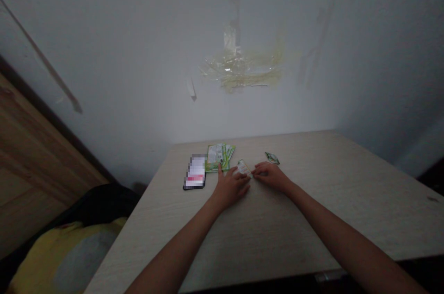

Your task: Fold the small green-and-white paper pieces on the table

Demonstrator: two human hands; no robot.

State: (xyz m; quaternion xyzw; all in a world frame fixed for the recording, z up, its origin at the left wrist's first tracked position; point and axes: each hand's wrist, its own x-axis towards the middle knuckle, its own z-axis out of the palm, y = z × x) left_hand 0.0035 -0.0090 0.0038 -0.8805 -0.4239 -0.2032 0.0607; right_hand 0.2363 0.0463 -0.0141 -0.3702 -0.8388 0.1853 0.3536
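Note:
A small white-and-green packet (243,167) lies on the table between my hands. My left hand (231,187) rests with its fingers spread, the fingertips on the packet's near left part. At the packet's right edge, the bent fingers of my right hand (272,176) come together and appear to pinch it. Several flat green-and-white packets (217,157) lie overlapping just beyond my left thumb. Past my right hand sits a small folded green-and-white packet (272,158), apart from the fingers.
A phone (194,172) with a lit, blurred screen lies left of the packets. The pale wooden table (284,229) meets a wall (145,76) with peeling tape (239,69). A yellow-and-grey soft thing (69,254) and a wooden panel (27,146) are at left.

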